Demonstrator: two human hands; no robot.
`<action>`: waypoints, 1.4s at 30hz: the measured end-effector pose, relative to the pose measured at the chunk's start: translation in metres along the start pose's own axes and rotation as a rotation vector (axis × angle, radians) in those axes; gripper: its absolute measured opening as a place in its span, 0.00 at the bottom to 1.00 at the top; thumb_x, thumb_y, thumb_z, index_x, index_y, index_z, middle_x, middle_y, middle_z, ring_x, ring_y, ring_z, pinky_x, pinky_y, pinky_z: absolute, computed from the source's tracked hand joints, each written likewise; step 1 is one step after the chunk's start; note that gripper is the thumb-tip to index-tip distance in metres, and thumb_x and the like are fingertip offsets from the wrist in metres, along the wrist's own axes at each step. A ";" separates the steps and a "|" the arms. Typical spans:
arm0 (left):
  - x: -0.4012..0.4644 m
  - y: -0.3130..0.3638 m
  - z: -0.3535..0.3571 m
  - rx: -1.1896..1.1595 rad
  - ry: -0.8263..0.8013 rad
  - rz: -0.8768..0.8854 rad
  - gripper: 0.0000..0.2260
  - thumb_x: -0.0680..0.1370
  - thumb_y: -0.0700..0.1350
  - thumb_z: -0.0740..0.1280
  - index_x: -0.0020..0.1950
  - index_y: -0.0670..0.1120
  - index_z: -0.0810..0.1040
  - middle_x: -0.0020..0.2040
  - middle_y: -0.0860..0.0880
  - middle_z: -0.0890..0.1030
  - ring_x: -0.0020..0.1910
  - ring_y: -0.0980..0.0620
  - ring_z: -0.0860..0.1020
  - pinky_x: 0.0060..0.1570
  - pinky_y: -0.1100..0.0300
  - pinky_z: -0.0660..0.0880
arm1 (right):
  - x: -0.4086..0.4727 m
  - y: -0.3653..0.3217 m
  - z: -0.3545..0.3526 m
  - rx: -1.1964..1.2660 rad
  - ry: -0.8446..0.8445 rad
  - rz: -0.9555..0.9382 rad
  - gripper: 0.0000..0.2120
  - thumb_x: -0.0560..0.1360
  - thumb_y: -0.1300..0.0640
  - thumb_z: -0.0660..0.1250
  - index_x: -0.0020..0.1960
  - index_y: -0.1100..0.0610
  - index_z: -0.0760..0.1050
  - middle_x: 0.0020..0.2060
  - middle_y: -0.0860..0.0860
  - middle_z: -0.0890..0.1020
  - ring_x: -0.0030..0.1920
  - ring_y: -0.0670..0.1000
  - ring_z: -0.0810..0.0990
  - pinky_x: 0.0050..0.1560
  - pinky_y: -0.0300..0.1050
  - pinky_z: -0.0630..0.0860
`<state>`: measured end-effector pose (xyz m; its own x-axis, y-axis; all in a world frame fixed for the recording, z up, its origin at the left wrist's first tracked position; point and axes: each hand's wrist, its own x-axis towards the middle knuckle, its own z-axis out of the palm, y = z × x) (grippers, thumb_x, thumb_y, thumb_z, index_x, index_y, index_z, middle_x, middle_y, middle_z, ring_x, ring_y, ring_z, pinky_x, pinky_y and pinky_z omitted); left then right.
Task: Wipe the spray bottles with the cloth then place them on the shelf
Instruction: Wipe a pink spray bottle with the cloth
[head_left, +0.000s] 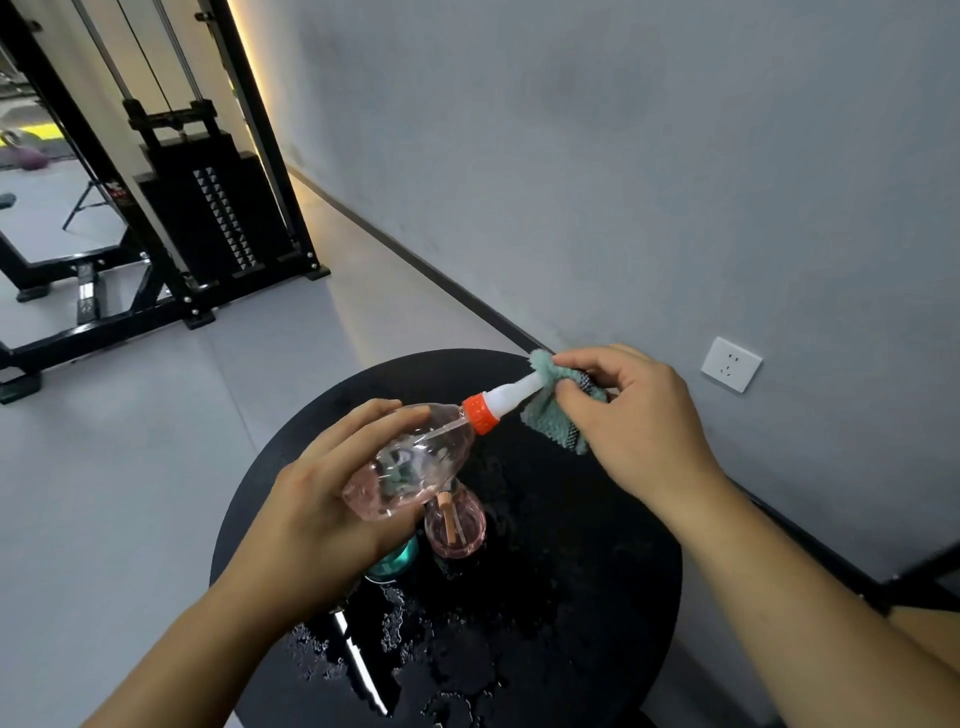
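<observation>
Three bottles in view, counted: one clear pink spray bottle (410, 462) held in the air, a second pink bottle (456, 525) standing on the round black surface (613, 571), and a teal-based one (390, 564) just beside it, mostly hidden under the left hand (322, 514). One cloth (553, 410), teal, with a dark patterned edge. Two hands.

Held bottle lies tilted, long axis running from lower left to upper right. Base sits in the left palm; orange collar (480, 413) and white nozzle (519, 389) point up and right, toward the grey wall (623, 156). It hangs above the surface, over the two standing bottles.

Left hand: fingers curled round the bottle's body, index finger laid along its upper side. Right hand (639, 415): fingers and thumb pinch the cloth, which is wrapped about the nozzle tip.

Surface is wet; water beads and puddles scattered over its near half.

Surroundings: one white wall socket (731, 364) to the right; one black weight-stack machine (208, 208) on the grey floor, far left, well apart from the surface.
</observation>
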<state>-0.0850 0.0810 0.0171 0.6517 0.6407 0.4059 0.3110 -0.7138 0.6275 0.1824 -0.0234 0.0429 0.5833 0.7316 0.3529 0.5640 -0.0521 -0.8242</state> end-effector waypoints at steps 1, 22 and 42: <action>0.000 -0.001 0.001 -0.039 -0.006 -0.010 0.40 0.68 0.38 0.84 0.72 0.68 0.76 0.72 0.62 0.76 0.69 0.58 0.78 0.58 0.68 0.78 | 0.002 0.004 -0.001 -0.001 -0.003 0.026 0.10 0.77 0.58 0.74 0.54 0.46 0.86 0.48 0.37 0.83 0.50 0.33 0.79 0.45 0.21 0.70; 0.010 0.005 0.005 -1.045 0.138 -0.525 0.30 0.67 0.47 0.70 0.71 0.48 0.79 0.64 0.37 0.83 0.57 0.36 0.85 0.53 0.36 0.84 | -0.001 -0.001 -0.002 0.032 -0.016 -0.017 0.09 0.77 0.56 0.74 0.53 0.43 0.85 0.47 0.38 0.83 0.50 0.40 0.81 0.44 0.25 0.71; 0.010 0.021 -0.008 -1.439 0.140 -0.727 0.30 0.74 0.57 0.61 0.71 0.42 0.79 0.65 0.31 0.82 0.62 0.33 0.84 0.49 0.42 0.85 | -0.004 -0.004 0.004 0.019 -0.049 -0.023 0.09 0.77 0.56 0.75 0.54 0.43 0.86 0.48 0.36 0.83 0.51 0.38 0.81 0.47 0.24 0.73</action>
<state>-0.0773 0.0746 0.0392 0.5740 0.7840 -0.2362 -0.4146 0.5270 0.7419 0.1754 -0.0236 0.0431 0.5406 0.7651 0.3500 0.5657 -0.0226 -0.8243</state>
